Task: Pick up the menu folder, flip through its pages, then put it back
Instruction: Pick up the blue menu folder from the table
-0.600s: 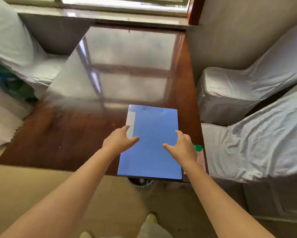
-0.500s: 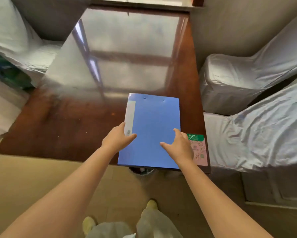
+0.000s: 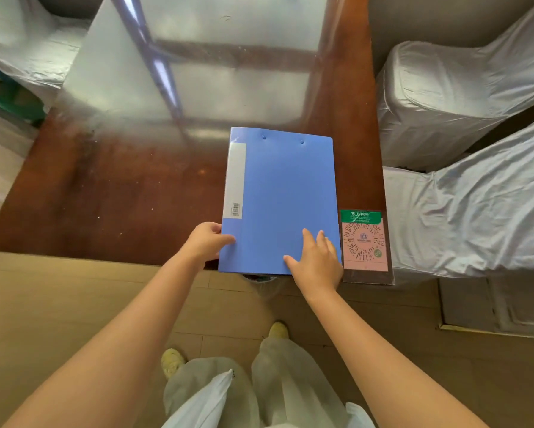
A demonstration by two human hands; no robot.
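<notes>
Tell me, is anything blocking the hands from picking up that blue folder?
Nothing visible does. The left hand already grips the blue folder at its near left edge, and the right hand lies on its cover. The QR card sits beside it, clear.

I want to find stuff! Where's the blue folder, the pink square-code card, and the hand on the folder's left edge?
blue folder [image 3: 284, 186], head view, middle of cover.
pink card [image 3: 365, 242], head view, on the code.
left hand [image 3: 205, 240], head view, back of hand.

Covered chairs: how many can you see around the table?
3. Two stand right of the table: far chair, near chair. Another chair sits at the far left. More may lie outside view.
</notes>
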